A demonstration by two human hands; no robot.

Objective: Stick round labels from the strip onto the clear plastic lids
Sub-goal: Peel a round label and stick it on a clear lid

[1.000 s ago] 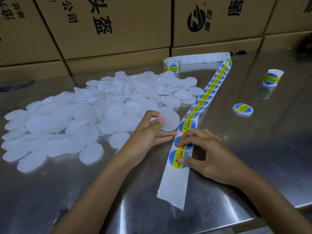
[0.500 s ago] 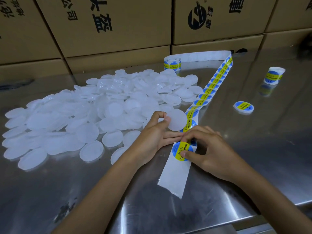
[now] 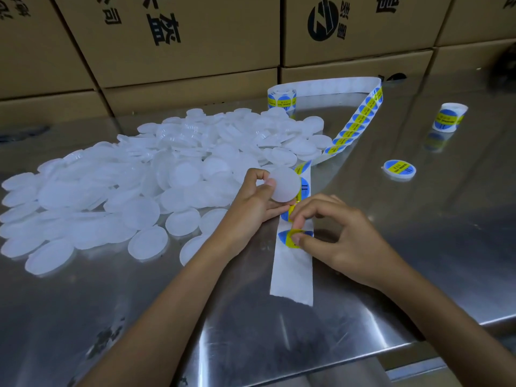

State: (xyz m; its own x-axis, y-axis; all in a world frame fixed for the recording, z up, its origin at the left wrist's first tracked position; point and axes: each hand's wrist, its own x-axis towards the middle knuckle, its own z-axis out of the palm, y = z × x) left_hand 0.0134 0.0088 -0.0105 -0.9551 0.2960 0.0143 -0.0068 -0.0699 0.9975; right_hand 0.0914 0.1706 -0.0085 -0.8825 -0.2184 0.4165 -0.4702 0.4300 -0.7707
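A white backing strip (image 3: 293,275) with round blue and yellow labels runs from a roll (image 3: 282,97) at the back down to the table's front. My left hand (image 3: 251,210) holds one clear plastic lid (image 3: 284,184) upright just left of the strip. My right hand (image 3: 335,236) pinches the lowest label (image 3: 287,236) between thumb and forefinger, and the label is curled partly off the backing. A big heap of clear lids (image 3: 139,180) covers the table's left and middle.
One labelled lid (image 3: 399,169) lies alone at the right. A small label roll (image 3: 449,117) stands at the far right. Stacked cardboard boxes (image 3: 181,37) wall the back. The steel table's front edge (image 3: 418,347) runs under my right forearm.
The strip has slid toward the back while my right hand peeled the lowest label up from flat to curled. My left hand has lifted the lid closer to the strip.
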